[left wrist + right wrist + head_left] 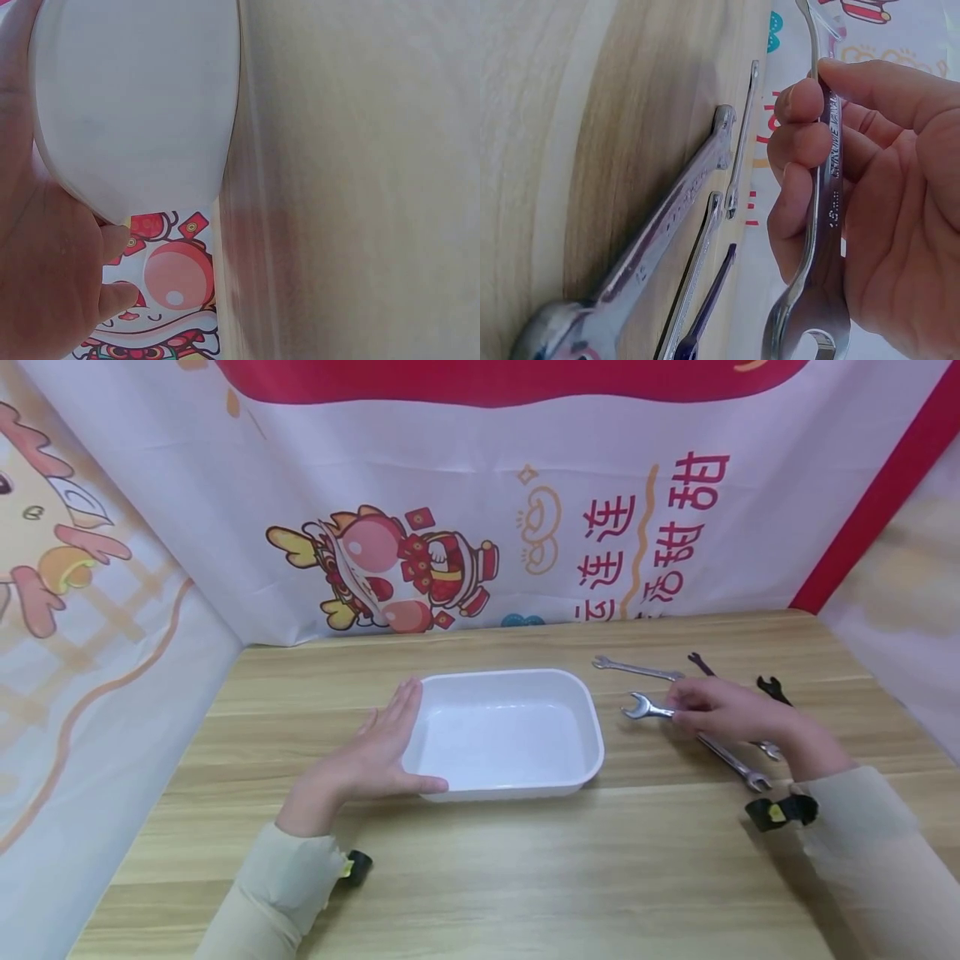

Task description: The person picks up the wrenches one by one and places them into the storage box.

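Pinching wrench [828,202] stamped "mm": right hand [723,706]; left hand [375,758] spread against white tray [502,743]; cloth [495,452] reads 连连

连连 [609,518] and 甜甜 [699,481] on the backdrop [480,452]; "chrome vana…" on the held wrench [826,202].

Soft, even light fills the head view, apparently from above. A pale sheen spreads over the near part of the desk [525,877], faint glints sit inside the tray [502,743], and soft shadows lie beside the sleeves [262,885]. Toward its edges the picture looks stretched, and the cloth [900,568] at far right is smeary. The left wrist view is dimmer and hazy, its wood grain blurred. The right wrist view is muted too, with bright streaks along the held wrench [829,202] and a broad, soft-edged shadow on the wood.
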The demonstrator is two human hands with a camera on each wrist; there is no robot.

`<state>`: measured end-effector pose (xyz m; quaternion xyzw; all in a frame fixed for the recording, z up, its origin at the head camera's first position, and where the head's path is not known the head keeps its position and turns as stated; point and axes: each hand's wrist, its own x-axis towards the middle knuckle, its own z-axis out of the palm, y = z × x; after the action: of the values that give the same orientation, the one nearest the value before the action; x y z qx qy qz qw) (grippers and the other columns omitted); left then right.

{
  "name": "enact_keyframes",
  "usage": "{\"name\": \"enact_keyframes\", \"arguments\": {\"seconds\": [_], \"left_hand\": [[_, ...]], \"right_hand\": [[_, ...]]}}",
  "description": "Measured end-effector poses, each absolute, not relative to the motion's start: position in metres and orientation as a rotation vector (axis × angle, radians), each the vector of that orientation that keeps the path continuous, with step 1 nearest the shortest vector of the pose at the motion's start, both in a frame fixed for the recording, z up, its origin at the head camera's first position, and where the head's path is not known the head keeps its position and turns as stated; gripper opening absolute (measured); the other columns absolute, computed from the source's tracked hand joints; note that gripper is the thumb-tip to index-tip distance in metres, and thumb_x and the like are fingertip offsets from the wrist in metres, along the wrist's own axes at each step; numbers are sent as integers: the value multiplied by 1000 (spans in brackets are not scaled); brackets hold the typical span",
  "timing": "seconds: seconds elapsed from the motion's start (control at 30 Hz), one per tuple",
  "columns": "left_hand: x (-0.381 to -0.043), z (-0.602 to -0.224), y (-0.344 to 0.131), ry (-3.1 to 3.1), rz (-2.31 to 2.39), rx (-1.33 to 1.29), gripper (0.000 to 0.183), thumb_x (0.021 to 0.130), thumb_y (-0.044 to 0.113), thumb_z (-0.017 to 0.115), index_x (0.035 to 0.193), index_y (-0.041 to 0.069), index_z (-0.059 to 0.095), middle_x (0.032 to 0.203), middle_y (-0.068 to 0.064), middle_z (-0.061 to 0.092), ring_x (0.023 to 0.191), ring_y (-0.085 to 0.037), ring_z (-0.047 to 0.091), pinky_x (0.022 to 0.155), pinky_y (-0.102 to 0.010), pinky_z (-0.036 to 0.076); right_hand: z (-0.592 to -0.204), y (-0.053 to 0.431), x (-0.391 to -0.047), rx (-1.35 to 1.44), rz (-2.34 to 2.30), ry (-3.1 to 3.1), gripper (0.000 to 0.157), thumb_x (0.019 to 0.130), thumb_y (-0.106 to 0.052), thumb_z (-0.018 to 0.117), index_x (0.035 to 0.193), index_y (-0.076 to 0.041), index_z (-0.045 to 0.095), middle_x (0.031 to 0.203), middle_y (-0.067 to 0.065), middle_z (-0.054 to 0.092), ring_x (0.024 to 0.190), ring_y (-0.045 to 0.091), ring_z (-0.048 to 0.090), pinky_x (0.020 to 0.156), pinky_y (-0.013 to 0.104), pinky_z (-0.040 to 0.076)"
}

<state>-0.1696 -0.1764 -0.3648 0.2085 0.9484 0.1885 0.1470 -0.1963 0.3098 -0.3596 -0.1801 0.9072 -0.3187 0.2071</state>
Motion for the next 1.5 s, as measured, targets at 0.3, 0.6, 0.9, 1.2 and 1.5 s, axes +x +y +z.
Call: {"name": "enact_keyframes", "arguments": {"seconds": [0.3,0.6,0.9,1.2,1.5], "left_hand": [[-169,-368,-176,2727,554,586,138,68,79,70,158,22,-18,168,2,-17,156,-18,-12,125,-58,5],[-170,-365,-176,2737,566,599,138,69,75,73,158,19,-16,168,-2,-14,156,-21,-10,124,-59,4],[-169,-363,-176,2732,561,596,138,69,75,73,158,18,-16,168,-2,-14,156,-21,-10,124,-59,4],[-170,-365,-176,2729,571,591,138,69,75,73,158,19,-17,168,0,-15,156,-20,-11,124,-59,3],[-170,-365,-177,2733,554,587,138,69,76,72,158,20,-18,168,2,-17,156,-20,-11,125,-58,3]], "right_hand": [[-356,314,-195,-491,-917,2561,10,99,-10,59,108,-6,58,84,7,62,73,18,56,65,26,51],[-349,315,-196,-501,-927,2601,10,98,-8,60,107,-4,58,87,9,65,77,21,58,67,26,52],[-345,319,-197,-453,-930,2613,12,98,-10,60,109,-4,58,87,9,65,77,21,59,69,27,54],[-338,319,-197,-469,-931,2623,14,97,-7,60,110,-1,59,80,9,64,71,24,59,65,27,53],[-331,315,-195,-496,-926,2660,10,99,-9,59,106,-2,59,77,8,62,67,21,56,60,25,49]]}}
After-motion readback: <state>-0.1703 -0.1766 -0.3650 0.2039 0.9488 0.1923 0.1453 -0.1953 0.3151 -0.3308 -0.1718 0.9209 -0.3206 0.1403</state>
